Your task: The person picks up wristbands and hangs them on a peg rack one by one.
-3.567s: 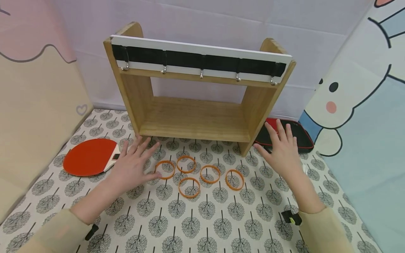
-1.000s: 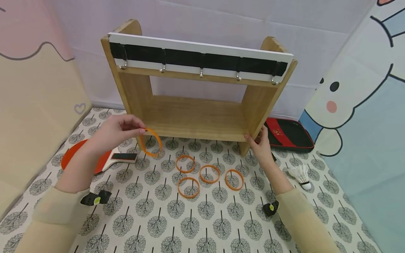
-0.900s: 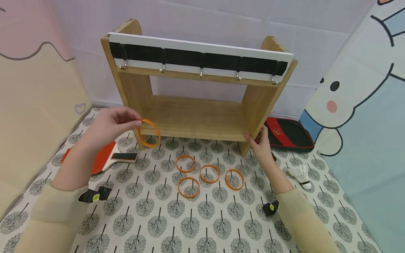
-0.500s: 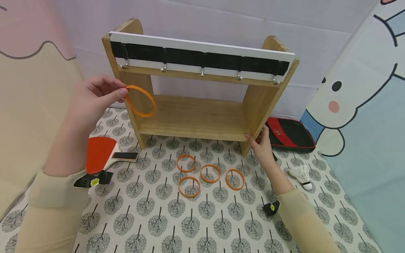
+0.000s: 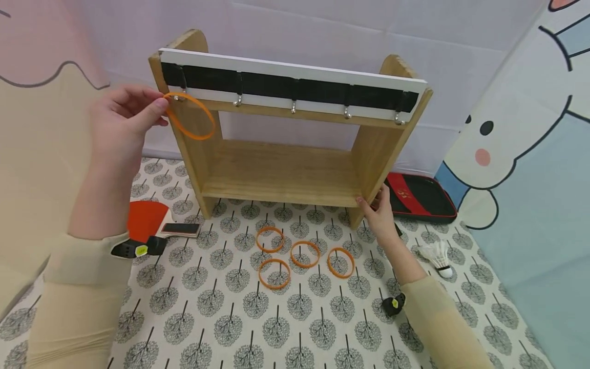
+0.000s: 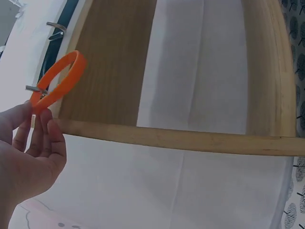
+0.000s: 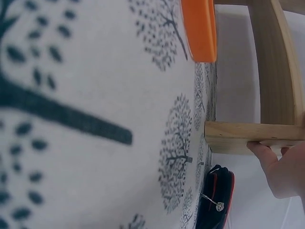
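My left hand (image 5: pixel 122 115) pinches an orange silicone wristband (image 5: pixel 199 137) by its edge, between thumb and fingertips. In the head view the band overlaps the leftmost hook (image 5: pixel 177 97); in the left wrist view that hook (image 6: pixel 35 89) appears to poke through the wristband (image 6: pixel 70 82). Whether the band's weight rests on it, I cannot tell. The hooks line a white and black strip across the front of a wooden shelf (image 5: pixel 281 174). Low on the shelf's right side panel, my right hand (image 5: pixel 381 218) grips the wood, thumb at the front edge.
Several more orange wristbands (image 5: pixel 341 276) lie on the tree-print cloth before the shelf. At left is a red table tennis paddle (image 5: pixel 145 220), partly behind the left forearm. A black and red case (image 5: pixel 412 195) and a shuttlecock (image 5: pixel 438 255) lie to the right.
My left hand picked one wristband off the cloth and raised it up and leftward to the leftmost hook. The right hand came to the shelf's side panel and has stayed there.
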Demonstrator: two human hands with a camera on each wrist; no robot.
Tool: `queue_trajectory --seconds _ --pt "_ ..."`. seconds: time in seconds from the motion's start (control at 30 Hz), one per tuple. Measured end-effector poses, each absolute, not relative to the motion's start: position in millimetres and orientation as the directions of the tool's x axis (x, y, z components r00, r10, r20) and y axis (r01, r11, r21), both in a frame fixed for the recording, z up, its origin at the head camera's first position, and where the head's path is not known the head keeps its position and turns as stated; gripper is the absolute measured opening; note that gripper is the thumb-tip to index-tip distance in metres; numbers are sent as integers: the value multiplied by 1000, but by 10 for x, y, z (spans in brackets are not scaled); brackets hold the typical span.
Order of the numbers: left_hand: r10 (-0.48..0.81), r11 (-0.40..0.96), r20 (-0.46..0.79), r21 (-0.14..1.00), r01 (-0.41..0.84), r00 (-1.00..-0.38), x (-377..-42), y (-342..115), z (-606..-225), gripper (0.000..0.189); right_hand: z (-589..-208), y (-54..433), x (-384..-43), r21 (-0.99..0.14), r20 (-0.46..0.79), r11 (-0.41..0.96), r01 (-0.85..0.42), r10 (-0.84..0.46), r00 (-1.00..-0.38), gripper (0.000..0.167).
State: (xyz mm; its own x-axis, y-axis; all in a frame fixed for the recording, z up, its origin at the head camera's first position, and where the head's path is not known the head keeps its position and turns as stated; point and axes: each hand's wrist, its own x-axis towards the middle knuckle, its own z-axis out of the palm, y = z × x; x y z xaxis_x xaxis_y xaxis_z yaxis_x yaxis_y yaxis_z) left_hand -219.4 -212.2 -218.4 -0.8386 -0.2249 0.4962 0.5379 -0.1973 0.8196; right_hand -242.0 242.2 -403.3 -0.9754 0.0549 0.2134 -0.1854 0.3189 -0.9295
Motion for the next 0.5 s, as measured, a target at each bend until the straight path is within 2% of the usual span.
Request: queue_trajectory --seconds 0.23,0.5 --pt "-227 -210 460 838 505 -858 -2278 -2164 -2334 25 -3997 2414 -2386 -937 200 300 -177 46 -979 63" --pt "-272 -175 496 817 549 -825 -2193 -2177 -2355 26 -3786 2326 -2253 -934 200 309 -181 31 -979 61"
